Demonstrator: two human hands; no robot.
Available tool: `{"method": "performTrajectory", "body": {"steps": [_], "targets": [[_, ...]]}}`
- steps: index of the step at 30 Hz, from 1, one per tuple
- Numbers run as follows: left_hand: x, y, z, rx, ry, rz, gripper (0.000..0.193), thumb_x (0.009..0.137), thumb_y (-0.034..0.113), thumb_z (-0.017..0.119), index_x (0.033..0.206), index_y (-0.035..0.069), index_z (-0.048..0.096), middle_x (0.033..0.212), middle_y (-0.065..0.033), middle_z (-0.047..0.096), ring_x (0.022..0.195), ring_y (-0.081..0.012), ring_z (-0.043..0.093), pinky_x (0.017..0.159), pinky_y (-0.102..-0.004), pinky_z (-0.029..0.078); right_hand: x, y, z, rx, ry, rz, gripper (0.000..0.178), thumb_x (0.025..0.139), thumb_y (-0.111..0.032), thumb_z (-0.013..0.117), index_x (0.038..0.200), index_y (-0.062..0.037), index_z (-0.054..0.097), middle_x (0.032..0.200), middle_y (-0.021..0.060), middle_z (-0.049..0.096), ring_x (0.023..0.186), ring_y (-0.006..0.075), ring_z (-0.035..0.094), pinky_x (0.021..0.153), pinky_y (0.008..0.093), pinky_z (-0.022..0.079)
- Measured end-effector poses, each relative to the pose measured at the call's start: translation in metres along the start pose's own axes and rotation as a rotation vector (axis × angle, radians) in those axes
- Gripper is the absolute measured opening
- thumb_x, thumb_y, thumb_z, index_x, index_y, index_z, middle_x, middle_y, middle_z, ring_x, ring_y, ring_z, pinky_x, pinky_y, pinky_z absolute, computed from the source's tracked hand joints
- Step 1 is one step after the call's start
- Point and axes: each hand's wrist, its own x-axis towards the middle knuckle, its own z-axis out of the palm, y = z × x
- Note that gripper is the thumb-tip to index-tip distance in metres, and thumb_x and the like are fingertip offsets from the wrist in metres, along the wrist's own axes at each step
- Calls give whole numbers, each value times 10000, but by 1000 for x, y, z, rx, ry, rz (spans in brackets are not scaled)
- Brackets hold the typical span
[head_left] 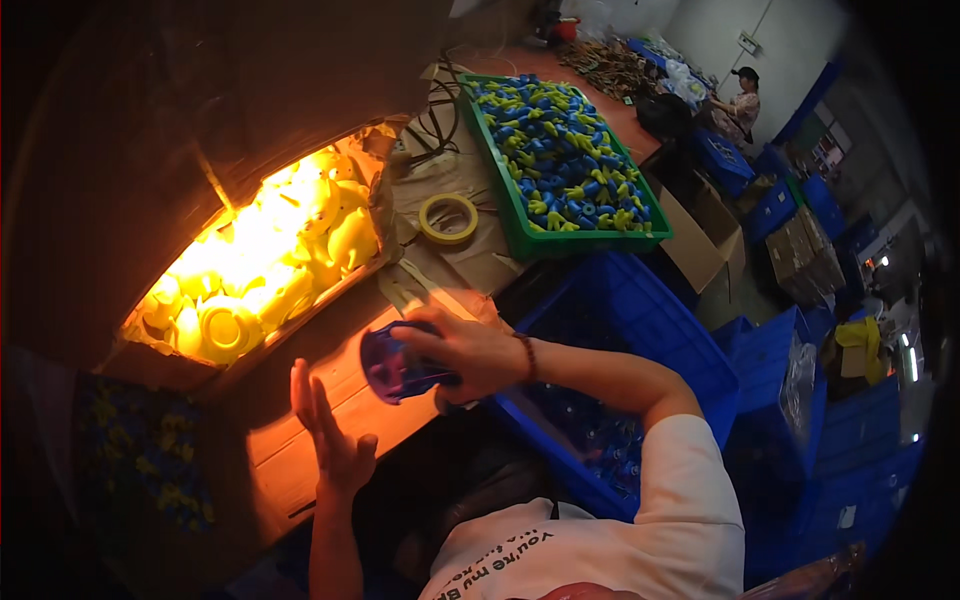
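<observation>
White-sleeved right grip clasps blue cup from right.

You face 1 fierce warm glow at left, which burns the middle of the yellow parts to white and throws orange onto the desk. Around it, the left sinks to near black. Your right hand and its blue-purple piece look motion-smeared. Cooler, dimmer light covers the right side; fisheye distortion curves edges toward the black rim.

Blue pc. in R hand blurred — L forearm cut off.
</observation>
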Motion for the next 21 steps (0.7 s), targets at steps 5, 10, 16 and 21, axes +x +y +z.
{"method": "performTrajectory", "body": {"steps": [5,10,16,21], "targets": [[-26,-12,-31,187,-231,-74,1080,831,740,600,1607,99,209,1619,-273,204,1488,-483,196,1185,-612,185,93,-7,73,63,-410,-175,943,670,-249,843,1494,-152,394,1438,242,425,1127,444,597,914,473,534],[-20,-7,-42,378,-488,-238,1153,676,523,859,1562,53,289,1606,-245,256,1483,-468,215,1174,-657,177,101,-13,64,-32,-324,-215,678,753,-320,840,1346,-117,584,1409,196,520,1180,401,600,954,462,523],[-13,-9,-31,465,-551,-309,1107,661,369,903,1559,84,322,1604,-187,287,1481,-453,229,1166,-671,204,111,37,-17,127,672,176,438,957,2,540,1391,-48,512,1039,31,650,772,80,613,731,256,531],[-14,-2,-31,457,-576,-329,1136,650,346,915,1575,117,297,1601,-151,295,1491,-436,213,1156,-701,195,139,74,-34,-281,751,95,565,856,44,543,1410,-63,510,1110,189,641,897,322,648,790,408,541]]}}
